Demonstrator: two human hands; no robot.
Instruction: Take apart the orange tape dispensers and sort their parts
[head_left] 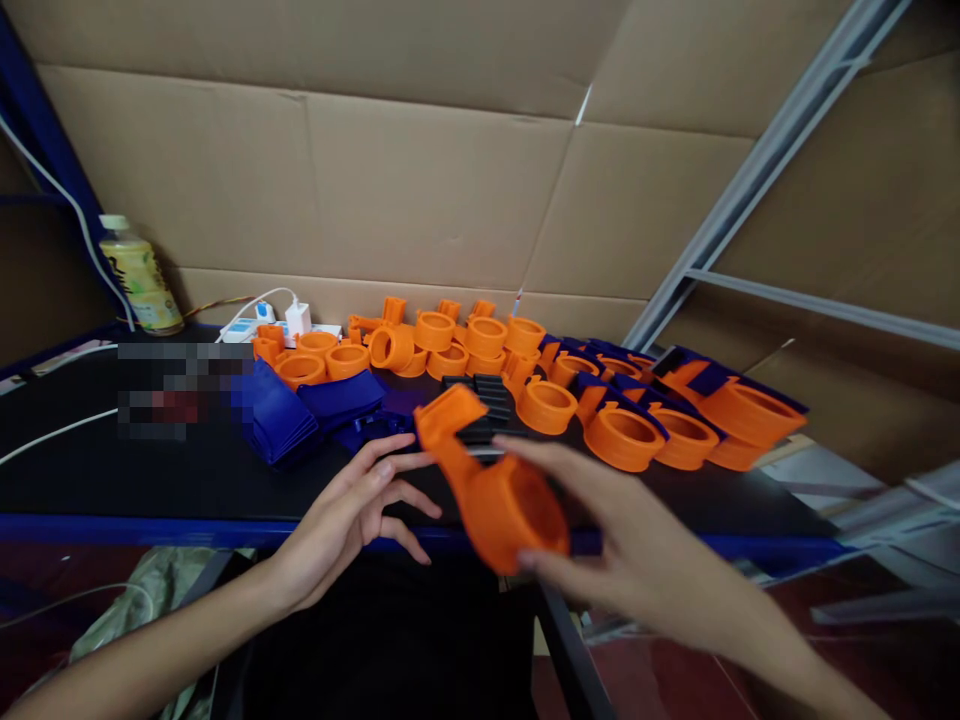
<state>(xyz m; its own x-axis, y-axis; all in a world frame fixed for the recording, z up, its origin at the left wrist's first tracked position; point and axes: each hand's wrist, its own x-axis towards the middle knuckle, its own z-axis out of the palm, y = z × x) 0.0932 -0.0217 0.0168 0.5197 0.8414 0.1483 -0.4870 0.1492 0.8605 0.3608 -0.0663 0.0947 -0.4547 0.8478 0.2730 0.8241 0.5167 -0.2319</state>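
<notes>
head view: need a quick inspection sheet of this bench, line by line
surface: black table, blue front edge
job's things: orange part, a ring with an arm; orange rings heaped behind; blue pieces; black ribbed blocks
clutter: drink bottle at far left; one blurred patch, cannot tell
hands: right hand grips the orange part; left hand open, fingers at its arm
cables: power strip with plugs; white cable across the table
surroundings: cardboard wall; metal frame at right
</notes>
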